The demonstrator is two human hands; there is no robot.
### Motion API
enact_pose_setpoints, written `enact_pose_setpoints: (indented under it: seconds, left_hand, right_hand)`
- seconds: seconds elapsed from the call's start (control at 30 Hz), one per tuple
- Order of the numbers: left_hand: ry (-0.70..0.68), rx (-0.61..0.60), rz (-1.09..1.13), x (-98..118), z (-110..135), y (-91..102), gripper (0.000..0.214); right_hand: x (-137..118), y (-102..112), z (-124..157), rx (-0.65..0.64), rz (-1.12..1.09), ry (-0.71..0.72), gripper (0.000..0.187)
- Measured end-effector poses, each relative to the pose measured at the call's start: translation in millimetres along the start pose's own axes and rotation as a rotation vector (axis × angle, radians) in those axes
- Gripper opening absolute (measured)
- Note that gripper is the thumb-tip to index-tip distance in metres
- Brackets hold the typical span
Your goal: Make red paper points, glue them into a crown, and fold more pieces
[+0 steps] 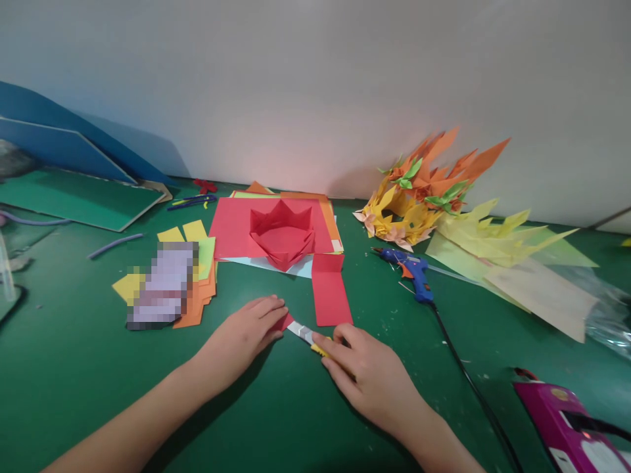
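Observation:
My left hand (251, 328) is closed on a small piece of red paper (282, 322), most of it hidden under the fingers. In my right hand (362, 368) is a yellow utility knife (321, 348), its metal blade (300, 332) pointing left and meeting the red paper. Just beyond the knife lies a red paper strip (331, 292) with a crease near its far end. Farther back, a folded red paper crown (282, 236) rests on a stack of coloured sheets (229, 230).
A blue glue gun (411, 269) lies to the right, its black cord running toward a magenta box (566, 420). Behind it stand yellow and orange paper crowns (404, 210). Coloured paper squares (202, 295) lie at left beside a blurred-out object (165, 282). A wall closes the back.

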State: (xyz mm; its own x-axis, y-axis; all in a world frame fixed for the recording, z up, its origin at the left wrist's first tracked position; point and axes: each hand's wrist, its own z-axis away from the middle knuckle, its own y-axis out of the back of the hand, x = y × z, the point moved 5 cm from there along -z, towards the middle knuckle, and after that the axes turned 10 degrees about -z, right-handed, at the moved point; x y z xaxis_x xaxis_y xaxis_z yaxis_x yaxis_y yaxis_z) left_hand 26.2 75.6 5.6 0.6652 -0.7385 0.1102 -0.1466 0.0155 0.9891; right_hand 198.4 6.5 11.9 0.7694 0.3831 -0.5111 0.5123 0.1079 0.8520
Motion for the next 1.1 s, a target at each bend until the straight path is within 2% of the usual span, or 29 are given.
enact_pose_setpoints:
  seconds: [0.2,0.4,0.6,0.73,0.9,1.1]
  left_hand:
    - [-0.052,-0.039,-0.074,7,1,-6.5,0.032]
    - [-0.139,0.012,-0.141,14,14,-9.3,0.032]
    - [-0.078,0.036,-0.100,13,18,-2.0,0.026]
    - [-0.085,0.035,-0.081,11,14,1.6,0.024]
    - [-0.065,0.134,-0.089,12,6,11.3,0.027]
    - [-0.042,0.158,-0.024,10,5,10.7,0.021]
  right_hand:
    - [2,3,4,0.011,0.024,0.004,0.032]
    - [-2,2,8,-0.050,0.061,0.074,0.033]
    - [-1,2,5,-0.023,0.068,0.083,0.030]
    - [-1,4,4,0.013,0.055,0.095,0.028]
    - [-3,3,5,0.027,0.055,0.101,0.029]
    - [-2,0,3,0.042,0.043,0.061,0.028]
